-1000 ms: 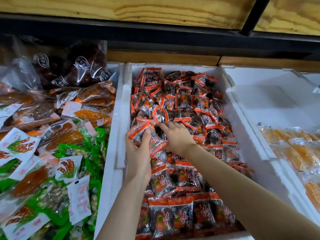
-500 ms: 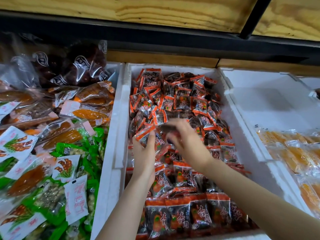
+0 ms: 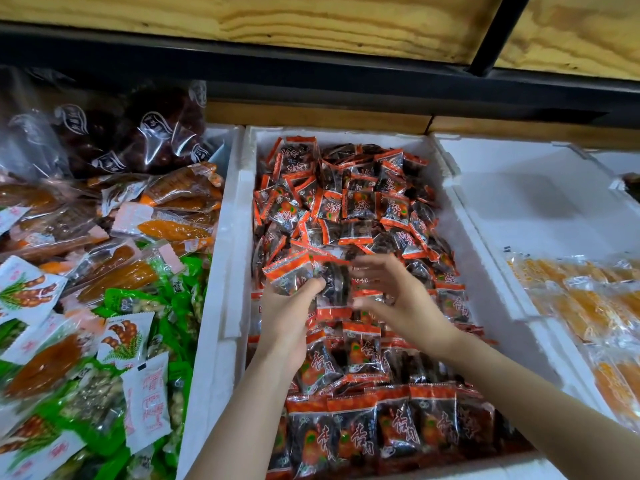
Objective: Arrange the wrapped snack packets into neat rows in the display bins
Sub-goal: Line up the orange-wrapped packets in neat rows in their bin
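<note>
The middle white foam bin [image 3: 232,237] is full of red-and-black snack packets. Those at the back lie in a loose pile [image 3: 349,202]. Those at the front stand in overlapping rows [image 3: 374,431]. Over the bin's middle, my left hand [image 3: 284,320] grips a small bunch of these packets [image 3: 289,271] with the thumb pressed on top. My right hand [image 3: 401,299] hovers just right of it, with fingers spread and curved toward the bunch and nothing in its grasp. A dark packet [image 3: 332,292] sits between the two hands.
The left bin holds mixed green, white and orange packets [image 3: 121,306] heaped up to the shared wall. On the right stands another foam bin [image 3: 519,209] with yellow-orange packets [image 3: 588,299] at its front. A wooden shelf [image 3: 311,22] and a black rail overhang the back.
My right hand has lifted off the pile and turned, its fingers now spread toward the left hand. My left hand keeps hold of its packets and has barely moved.
</note>
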Available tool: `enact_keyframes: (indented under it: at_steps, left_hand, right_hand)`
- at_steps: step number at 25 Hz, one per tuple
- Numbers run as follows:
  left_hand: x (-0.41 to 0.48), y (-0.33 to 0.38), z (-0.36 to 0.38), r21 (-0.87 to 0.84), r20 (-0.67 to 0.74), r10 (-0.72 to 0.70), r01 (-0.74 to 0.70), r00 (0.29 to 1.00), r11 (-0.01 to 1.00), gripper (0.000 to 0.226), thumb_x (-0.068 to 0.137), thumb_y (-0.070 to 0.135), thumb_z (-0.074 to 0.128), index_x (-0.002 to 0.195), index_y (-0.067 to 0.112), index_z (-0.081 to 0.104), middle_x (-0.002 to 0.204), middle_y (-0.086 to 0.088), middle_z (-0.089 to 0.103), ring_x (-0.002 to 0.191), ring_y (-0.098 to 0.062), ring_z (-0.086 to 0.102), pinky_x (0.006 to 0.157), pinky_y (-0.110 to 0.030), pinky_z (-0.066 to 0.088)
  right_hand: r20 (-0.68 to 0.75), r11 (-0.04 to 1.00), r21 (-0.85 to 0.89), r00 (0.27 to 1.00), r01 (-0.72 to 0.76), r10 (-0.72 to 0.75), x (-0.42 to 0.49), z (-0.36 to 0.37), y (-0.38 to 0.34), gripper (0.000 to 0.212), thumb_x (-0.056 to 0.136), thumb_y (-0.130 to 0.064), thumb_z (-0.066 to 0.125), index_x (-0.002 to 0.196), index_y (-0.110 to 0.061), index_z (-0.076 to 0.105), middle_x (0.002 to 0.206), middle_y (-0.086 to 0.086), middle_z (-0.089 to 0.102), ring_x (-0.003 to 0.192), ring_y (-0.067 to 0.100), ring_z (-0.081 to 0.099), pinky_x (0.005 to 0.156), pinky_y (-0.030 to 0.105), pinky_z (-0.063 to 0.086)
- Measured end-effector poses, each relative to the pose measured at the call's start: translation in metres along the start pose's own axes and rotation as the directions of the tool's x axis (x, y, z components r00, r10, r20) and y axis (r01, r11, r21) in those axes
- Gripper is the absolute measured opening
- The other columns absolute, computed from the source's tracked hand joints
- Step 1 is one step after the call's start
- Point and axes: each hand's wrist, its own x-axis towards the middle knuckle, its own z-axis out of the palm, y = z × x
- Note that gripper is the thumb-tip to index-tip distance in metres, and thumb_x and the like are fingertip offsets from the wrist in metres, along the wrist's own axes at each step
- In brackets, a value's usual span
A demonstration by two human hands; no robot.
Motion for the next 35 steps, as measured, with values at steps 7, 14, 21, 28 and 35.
enact_keyframes:
  at_steps: [7, 14, 21, 28, 35]
  left_hand:
    - [0.000, 0.005, -0.004, -0.090, -0.021, -0.032, 0.030, 0.999, 0.996, 0.044, 0.074, 0.006, 0.077, 0.113, 0.012, 0.059, 0.106, -0.014, 0.071, 0.109, -0.031, 0.063, 0.107, -0.056, 0.036]
    - [-0.001, 0.006, -0.002, -0.115, 0.005, 0.019, -0.018, 1.000, 0.993, 0.084, 0.046, 0.025, 0.089, 0.123, 0.016, 0.055, 0.117, -0.011, 0.068, 0.120, -0.033, 0.056, 0.108, -0.058, 0.034]
    - [-0.002, 0.003, 0.001, -0.081, 0.001, 0.015, -0.015, 1.000, 0.997, 0.057, 0.075, 0.011, 0.078, 0.122, 0.016, 0.047, 0.130, 0.000, 0.054, 0.131, -0.018, 0.040, 0.115, -0.049, 0.019]
    - [-0.013, -0.002, 0.007, -0.011, 0.128, -0.043, 0.045, 0.991, 0.999, 0.098, 0.070, 0.028, 0.081, 0.148, 0.020, 0.023, 0.155, -0.003, 0.029, 0.142, -0.023, 0.028, 0.116, -0.047, 0.016]
    - [-0.028, -0.010, 0.009, 0.238, 0.261, -0.103, 0.040, 0.960, 0.970, 0.083, 0.066, 0.033, 0.086, 0.133, 0.015, 0.042, 0.140, -0.003, 0.049, 0.132, -0.024, 0.043, 0.114, -0.047, 0.027]
  right_hand:
    - [0.051, 0.737, -0.672, 0.989, -0.069, 0.139, 0.045, -0.003, 0.040, 0.055, 0.092, -0.018, 0.056, 0.143, -0.022, 0.035, 0.146, 0.000, 0.036, 0.133, 0.020, 0.033, 0.112, 0.037, 0.030]
    - [0.082, 0.568, -0.823, 0.994, 0.024, 0.077, 0.073, -0.008, 0.039, 0.038, 0.099, -0.027, 0.044, 0.135, -0.015, 0.043, 0.130, 0.005, 0.055, 0.106, 0.026, 0.060, 0.084, 0.037, 0.050]
    - [-0.272, 0.912, -0.360, 0.957, -0.198, 0.100, 0.065, -0.021, 0.012, 0.020, 0.094, -0.012, 0.052, 0.112, -0.006, 0.060, 0.079, 0.002, 0.065, 0.063, 0.013, 0.064, 0.059, 0.031, 0.055]
    - [0.002, 0.788, 0.500, 0.911, -0.359, 0.413, 0.002, -0.030, -0.025, 0.014, 0.096, -0.006, 0.047, 0.092, -0.006, 0.060, 0.069, 0.003, 0.062, 0.060, 0.010, 0.058, 0.059, 0.019, 0.052]
    - [0.000, 0.897, 0.111, 0.903, -0.428, 0.431, -0.040, -0.023, -0.026, 0.018, 0.081, -0.030, 0.071, 0.076, -0.017, 0.061, 0.062, -0.004, 0.060, 0.060, 0.009, 0.057, 0.062, 0.023, 0.047]
